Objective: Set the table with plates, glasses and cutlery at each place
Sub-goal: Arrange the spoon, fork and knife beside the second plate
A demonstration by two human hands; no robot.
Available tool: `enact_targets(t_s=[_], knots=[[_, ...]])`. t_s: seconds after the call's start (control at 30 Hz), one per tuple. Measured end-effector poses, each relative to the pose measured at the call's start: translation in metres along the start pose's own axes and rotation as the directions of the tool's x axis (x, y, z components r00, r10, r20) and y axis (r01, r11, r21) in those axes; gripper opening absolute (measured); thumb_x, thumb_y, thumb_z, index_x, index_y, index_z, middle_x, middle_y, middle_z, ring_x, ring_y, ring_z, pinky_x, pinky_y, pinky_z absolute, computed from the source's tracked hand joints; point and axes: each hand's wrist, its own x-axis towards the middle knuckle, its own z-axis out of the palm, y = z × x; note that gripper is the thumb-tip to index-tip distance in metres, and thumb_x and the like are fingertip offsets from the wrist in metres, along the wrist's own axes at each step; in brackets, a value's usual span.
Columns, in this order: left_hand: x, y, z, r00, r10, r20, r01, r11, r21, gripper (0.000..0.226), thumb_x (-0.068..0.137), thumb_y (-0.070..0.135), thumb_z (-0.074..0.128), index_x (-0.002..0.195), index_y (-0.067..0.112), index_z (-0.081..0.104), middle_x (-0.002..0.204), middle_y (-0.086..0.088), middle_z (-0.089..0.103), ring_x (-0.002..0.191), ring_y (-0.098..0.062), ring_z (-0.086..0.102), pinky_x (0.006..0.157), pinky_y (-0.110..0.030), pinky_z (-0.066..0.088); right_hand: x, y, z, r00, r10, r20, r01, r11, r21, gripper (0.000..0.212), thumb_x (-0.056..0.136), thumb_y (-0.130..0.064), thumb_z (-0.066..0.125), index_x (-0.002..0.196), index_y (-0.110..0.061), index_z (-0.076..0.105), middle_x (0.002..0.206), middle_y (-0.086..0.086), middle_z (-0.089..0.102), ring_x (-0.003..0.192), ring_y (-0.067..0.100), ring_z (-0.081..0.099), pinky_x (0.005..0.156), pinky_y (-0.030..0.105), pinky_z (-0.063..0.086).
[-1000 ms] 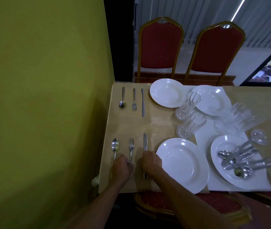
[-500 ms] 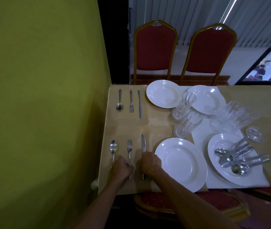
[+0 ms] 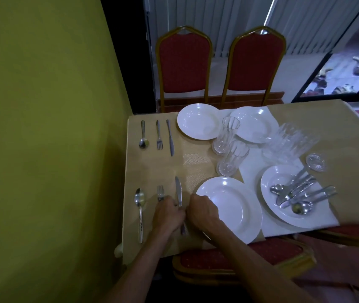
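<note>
On the tan table (image 3: 152, 165) the near place has a spoon (image 3: 139, 212), a fork (image 3: 160, 192), a knife (image 3: 178, 190) and a white plate (image 3: 232, 207). My left hand (image 3: 167, 214) lies over the fork's handle, its curled fingers at the knife. Across the knife, my right hand (image 3: 202, 212) pinches it with curled fingers, wrist over the plate's rim. The far place holds a spoon (image 3: 143, 142), fork (image 3: 159, 141), knife (image 3: 170, 139) and plate (image 3: 198, 121). Two glasses (image 3: 226, 136) (image 3: 232, 159) stand mid-table.
A plate (image 3: 283, 217) at the right carries several loose cutlery pieces (image 3: 298, 193). Another plate (image 3: 254, 124), more glasses (image 3: 290, 141) and a white cloth (image 3: 253, 169) lie nearby. A yellow wall (image 3: 49, 127) borders the left. Red chairs (image 3: 184, 62) (image 3: 258, 62) stand opposite, another (image 3: 228, 256) below me.
My left hand has shifted right from the fork's handle toward the knife, uncovering the spoon's handle. My right hand stays at the knife. The view moved slightly.
</note>
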Motion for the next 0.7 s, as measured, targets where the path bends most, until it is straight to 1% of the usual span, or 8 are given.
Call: enact_targets(t_s=[0.1,0.2,0.27,0.3,0.4,0.5,0.63,0.7], knots=[[-0.011,0.017,0.006,0.996,0.056,0.063,-0.055,0.998,-0.031,0.015,0.084,0.027,0.059,0.095,0.018,0.059,0.095,0.002,0.066,0.086,-0.018,0.063,0.072,-0.031,0.051,-0.013,0.022,-0.008,0.998,0.034,-0.057,-0.032,0.999,0.033,0.012,0.094,-0.015,0.049,0.100,-0.010,0.058,0.104,0.011,0.068,0.098,0.031,0.066,0.073,0.033,0.047],[-0.015,0.029,0.013,0.987,0.122,0.105,-0.118,0.992,-0.038,0.020,0.087,0.028,0.062,0.104,0.017,0.062,0.097,0.004,0.066,0.091,-0.015,0.063,0.073,-0.025,0.045,-0.025,0.047,-0.014,0.989,0.090,-0.118,-0.076,0.990,0.119,0.010,0.094,-0.019,0.053,0.094,-0.009,0.056,0.094,0.007,0.069,0.086,0.025,0.064,0.067,0.031,0.050],[-0.015,0.040,0.020,0.983,0.133,0.127,-0.129,0.991,-0.034,0.022,0.086,0.028,0.064,0.106,0.019,0.064,0.096,0.006,0.066,0.097,-0.015,0.063,0.077,-0.023,0.043,-0.033,0.065,-0.023,0.978,0.136,-0.156,-0.110,0.980,0.163,0.008,0.093,-0.016,0.051,0.089,-0.010,0.054,0.088,0.005,0.067,0.076,0.022,0.058,0.059,0.028,0.044],[-0.016,0.046,0.025,0.981,0.138,0.137,-0.135,0.990,-0.033,0.022,0.085,0.028,0.064,0.106,0.020,0.065,0.097,0.006,0.068,0.098,-0.015,0.063,0.078,-0.023,0.044,-0.036,0.075,-0.027,0.972,0.157,-0.177,-0.124,0.975,0.184,0.009,0.093,-0.016,0.050,0.088,-0.011,0.055,0.088,0.005,0.068,0.076,0.022,0.058,0.059,0.029,0.044],[-0.023,0.064,0.042,0.970,0.165,0.177,-0.161,0.986,-0.036,0.022,0.085,0.030,0.064,0.105,0.022,0.065,0.098,0.006,0.068,0.095,-0.015,0.064,0.080,-0.026,0.049,-0.043,0.107,-0.036,0.956,0.196,-0.219,-0.141,0.960,0.243,0.014,0.093,-0.022,0.050,0.094,-0.014,0.061,0.091,0.004,0.070,0.084,0.025,0.065,0.067,0.033,0.051],[-0.035,0.083,0.063,0.961,0.196,0.196,-0.188,0.980,-0.058,0.021,0.087,0.031,0.062,0.107,0.024,0.064,0.098,0.011,0.064,0.093,-0.011,0.061,0.078,-0.025,0.045,-0.048,0.141,-0.047,0.948,0.194,-0.252,-0.124,0.956,0.267,0.016,0.092,-0.028,0.051,0.093,-0.017,0.062,0.090,0.003,0.071,0.083,0.025,0.067,0.069,0.035,0.054],[-0.051,0.116,0.096,0.961,0.198,0.195,-0.185,0.979,-0.084,0.021,0.089,0.030,0.062,0.108,0.024,0.064,0.098,0.012,0.062,0.095,-0.010,0.059,0.080,-0.024,0.043,-0.056,0.192,-0.062,0.957,0.181,-0.225,-0.111,0.950,0.292,0.016,0.092,-0.030,0.052,0.094,-0.019,0.063,0.091,0.000,0.072,0.086,0.022,0.068,0.069,0.032,0.053],[-0.064,0.134,0.116,0.955,0.204,0.214,-0.189,0.978,-0.089,0.020,0.089,0.031,0.061,0.107,0.025,0.064,0.098,0.012,0.062,0.095,-0.009,0.058,0.080,-0.024,0.043,-0.062,0.222,-0.069,0.963,0.168,-0.212,-0.102,0.951,0.293,0.016,0.091,-0.031,0.053,0.094,-0.020,0.064,0.094,0.001,0.072,0.090,0.022,0.068,0.073,0.034,0.054]])
